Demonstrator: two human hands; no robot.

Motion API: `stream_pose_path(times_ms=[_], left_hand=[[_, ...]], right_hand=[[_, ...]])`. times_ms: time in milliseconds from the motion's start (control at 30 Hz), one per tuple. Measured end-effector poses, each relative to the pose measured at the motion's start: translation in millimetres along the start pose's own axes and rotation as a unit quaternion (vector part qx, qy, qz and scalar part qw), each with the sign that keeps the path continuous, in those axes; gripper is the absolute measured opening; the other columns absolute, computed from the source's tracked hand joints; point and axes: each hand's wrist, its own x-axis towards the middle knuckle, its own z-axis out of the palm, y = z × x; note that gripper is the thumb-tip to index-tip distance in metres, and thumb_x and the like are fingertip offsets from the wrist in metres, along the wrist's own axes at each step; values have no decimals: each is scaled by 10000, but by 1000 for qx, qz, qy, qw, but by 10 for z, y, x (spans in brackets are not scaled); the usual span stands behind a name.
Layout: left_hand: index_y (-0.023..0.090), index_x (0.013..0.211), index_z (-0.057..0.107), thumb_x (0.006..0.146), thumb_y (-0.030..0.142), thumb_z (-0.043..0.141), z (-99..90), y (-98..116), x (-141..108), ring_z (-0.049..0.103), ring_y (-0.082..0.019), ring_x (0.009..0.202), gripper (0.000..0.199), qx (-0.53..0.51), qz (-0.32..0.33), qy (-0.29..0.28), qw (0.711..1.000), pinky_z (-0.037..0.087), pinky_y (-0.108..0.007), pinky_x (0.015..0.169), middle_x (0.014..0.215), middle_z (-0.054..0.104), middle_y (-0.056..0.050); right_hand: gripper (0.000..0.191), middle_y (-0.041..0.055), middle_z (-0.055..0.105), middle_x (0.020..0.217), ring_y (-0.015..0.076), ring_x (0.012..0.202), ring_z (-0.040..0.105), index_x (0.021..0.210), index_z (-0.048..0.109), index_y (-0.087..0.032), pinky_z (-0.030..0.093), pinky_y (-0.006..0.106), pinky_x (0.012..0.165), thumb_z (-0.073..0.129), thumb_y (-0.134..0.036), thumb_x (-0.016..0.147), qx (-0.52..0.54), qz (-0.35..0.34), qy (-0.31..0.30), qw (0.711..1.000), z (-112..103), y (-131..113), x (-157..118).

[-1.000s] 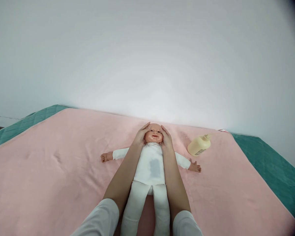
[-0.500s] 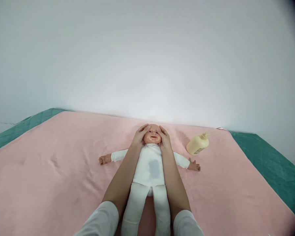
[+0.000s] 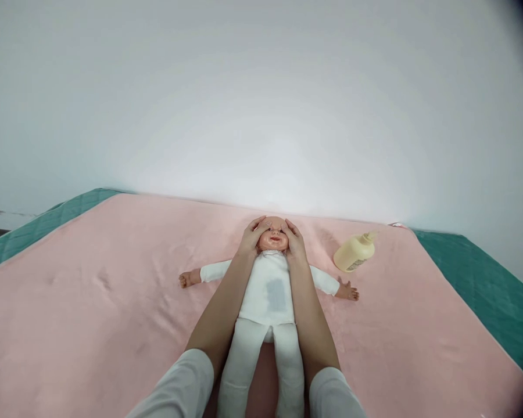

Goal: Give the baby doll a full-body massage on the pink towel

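Two bare hands cup the head of a baby doll [image 3: 268,290] that lies face up on a pink sheet [image 3: 91,313], the left hand [image 3: 295,241] and the right hand [image 3: 250,239] each against one side of it, with the fingers of both partly open and curved round the head and the thumbs on the face near the eyes. The doll's arms stretch out to either side, its white cloth body and legs lie between the person's forearms, and a grey-blue patch [image 3: 276,295] marks its front. Beyond the doll's left arm, a pale yellow pump bottle [image 3: 354,253] rests on the pink sheet, near the left hand but apart from it, and a green quilted cover [image 3: 483,284] shows past the sheet's edges.
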Motion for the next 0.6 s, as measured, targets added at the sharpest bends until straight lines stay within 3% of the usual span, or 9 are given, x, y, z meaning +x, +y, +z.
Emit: stream_pose_path(times_ms=[333,600], left_hand=[[180,1025,645,626,249,798,-9,48,-14,643,-190,885,433,-12,-30,-9,999,509,-357,878,964,676,-61],[188,1069,650,659,229,760,-98,-13,109,653,-219,916,426,-22,-48,-15,999,516,-398,884,1042,674,-93]], right_hand=[[378,33,722,868,192,818,677,994,671,-180,572,379,812,724,-200,620,27,18,-10,999,7,-41,-28],[337,39,724,850,212,829,677,971,662,-181,574,420,815,667,-194,634,61,37,-8,997,35,-70,-49]])
